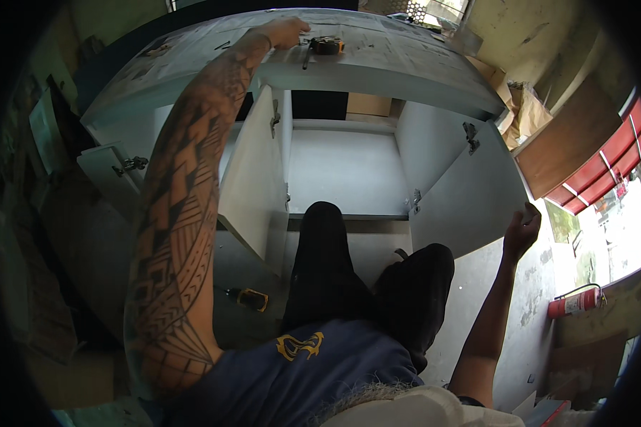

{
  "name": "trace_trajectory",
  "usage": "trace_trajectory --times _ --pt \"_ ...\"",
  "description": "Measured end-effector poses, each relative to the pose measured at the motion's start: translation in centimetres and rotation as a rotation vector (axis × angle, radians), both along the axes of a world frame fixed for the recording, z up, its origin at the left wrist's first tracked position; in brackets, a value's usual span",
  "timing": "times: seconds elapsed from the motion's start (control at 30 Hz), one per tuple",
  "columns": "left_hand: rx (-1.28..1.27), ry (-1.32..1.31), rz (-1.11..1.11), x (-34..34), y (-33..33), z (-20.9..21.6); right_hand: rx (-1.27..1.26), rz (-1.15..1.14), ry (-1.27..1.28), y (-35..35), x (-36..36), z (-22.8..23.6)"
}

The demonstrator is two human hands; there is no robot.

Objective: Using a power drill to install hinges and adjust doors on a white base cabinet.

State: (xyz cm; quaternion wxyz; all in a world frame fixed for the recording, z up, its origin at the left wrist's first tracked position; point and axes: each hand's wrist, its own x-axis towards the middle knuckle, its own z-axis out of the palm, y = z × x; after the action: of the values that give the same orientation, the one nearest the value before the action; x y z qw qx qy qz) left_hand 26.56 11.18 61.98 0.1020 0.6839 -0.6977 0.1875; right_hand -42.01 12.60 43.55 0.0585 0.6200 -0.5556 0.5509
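My left hand (285, 33) reaches to the far side of the cabinet's paper-covered top (214, 64). Its fingers look curled together, and anything between them is too small to make out. Just right of it lies a yellow and black tape measure (326, 45), with a thin dark tool (306, 58) beside it. My right hand (523, 232) is closed, raised near the outer edge of the open right cabinet door (470, 192). What it may hold is hidden in its fingers. A metal hinge (471, 137) is fixed on that door's upper part.
Another open door (253, 178) stands left of my knees, and a smaller door (110, 171) lies farther left. A yellow and black power tool (248, 298) rests low by my left leg. A red fire extinguisher (574, 304) is at the right, below a bright opening.
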Motion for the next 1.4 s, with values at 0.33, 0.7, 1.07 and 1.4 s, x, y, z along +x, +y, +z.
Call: trace_trajectory --times 0.33,0.7,1.07,1.4 --pt "0.061 -0.007 0.017 -1.2 -2.5 -0.6 0.076 0.063 -0.192 -0.7 -2.1 0.1" --pt "0.044 -0.042 0.184 -1.1 -1.2 0.6 -0.383 0.174 -0.003 5.5 8.2 -3.7" --pt "-0.254 1.18 0.096 5.1 1.5 0.5 0.4 0.953 -0.148 9.4 15.2 -10.6" --pt "0.217 0.695 -0.217 -19.5 17.9 -1.8 1.462 1.603 -1.573 9.5 31.9 2.3"
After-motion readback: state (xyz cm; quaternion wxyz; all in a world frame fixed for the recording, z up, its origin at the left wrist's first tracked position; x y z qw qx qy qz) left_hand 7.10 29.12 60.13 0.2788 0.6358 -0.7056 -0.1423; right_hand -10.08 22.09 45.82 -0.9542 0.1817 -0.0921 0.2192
